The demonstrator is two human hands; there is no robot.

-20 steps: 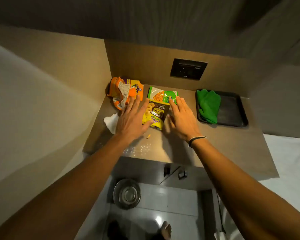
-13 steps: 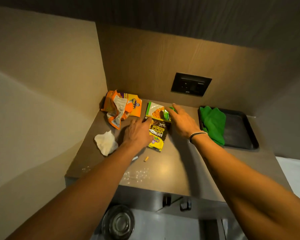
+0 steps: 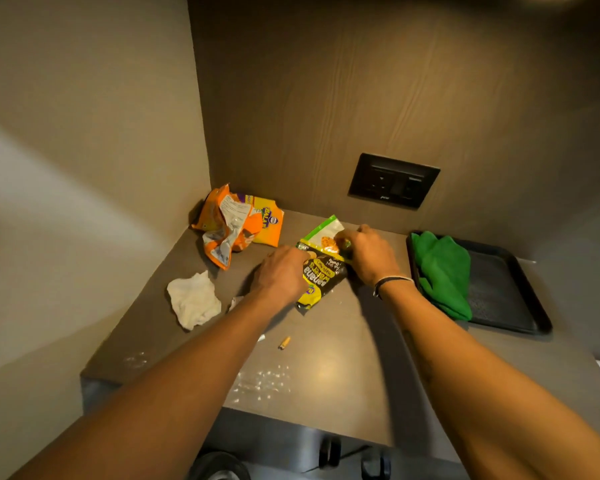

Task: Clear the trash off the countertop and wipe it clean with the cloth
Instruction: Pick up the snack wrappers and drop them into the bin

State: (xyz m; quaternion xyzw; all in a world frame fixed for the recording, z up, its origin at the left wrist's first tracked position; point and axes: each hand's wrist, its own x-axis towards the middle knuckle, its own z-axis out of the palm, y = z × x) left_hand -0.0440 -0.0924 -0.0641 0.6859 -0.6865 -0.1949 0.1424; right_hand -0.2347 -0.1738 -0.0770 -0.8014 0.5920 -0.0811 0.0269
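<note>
My right hand [image 3: 369, 252] is closed on the green and white snack packet [image 3: 323, 233], which is lifted at its far end. My left hand [image 3: 281, 275] grips the left edge of the black and yellow banana wafers packet [image 3: 321, 277] lying under it. An orange wrapper [image 3: 227, 230] and a yellow packet [image 3: 267, 221] sit crumpled in the back left corner. A crumpled white tissue [image 3: 194, 301] lies left of my forearm. A small yellow butt [image 3: 284, 342] and white crumbs [image 3: 264, 379] mark the brown countertop [image 3: 333, 358]. The green cloth [image 3: 442, 271] rests folded on a black tray [image 3: 503, 292].
The counter sits in a corner with walls at left and back. A black socket plate [image 3: 394, 180] is mounted on the back wall. Below the front edge are drawer fronts with dark handles [image 3: 329, 452] and part of a round bin [image 3: 219, 467].
Both hands went from lying flat over the packets to closing on them. The green and white packet has tilted up. The camera has come nearer to the counter.
</note>
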